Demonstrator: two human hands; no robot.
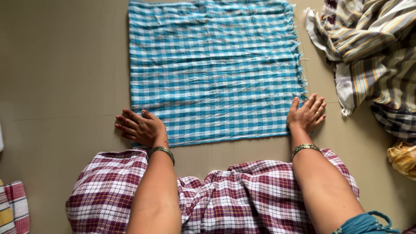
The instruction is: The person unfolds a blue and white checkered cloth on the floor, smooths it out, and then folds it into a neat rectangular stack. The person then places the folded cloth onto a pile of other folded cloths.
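Blue-and-white checked cloth (pixel 214 69) lies flat on the tan floor (pixel 60 78), folded to a rectangle, its fringed edge to the right. Left hand (pixel 139 128) presses the near left corner, fingers spread and flat, gripping nothing; right hand (pixel 307 113) rests open-palmed at the near right corner. Smoothing well likely means even pressure, sweeping outward to the edges. A striped cloth pile (pixel 372 56) sits well apart at right.

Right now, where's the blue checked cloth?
Head view: the blue checked cloth lies flat on the floor, centre-top, between the left hand and right hand, left of the striped pile.
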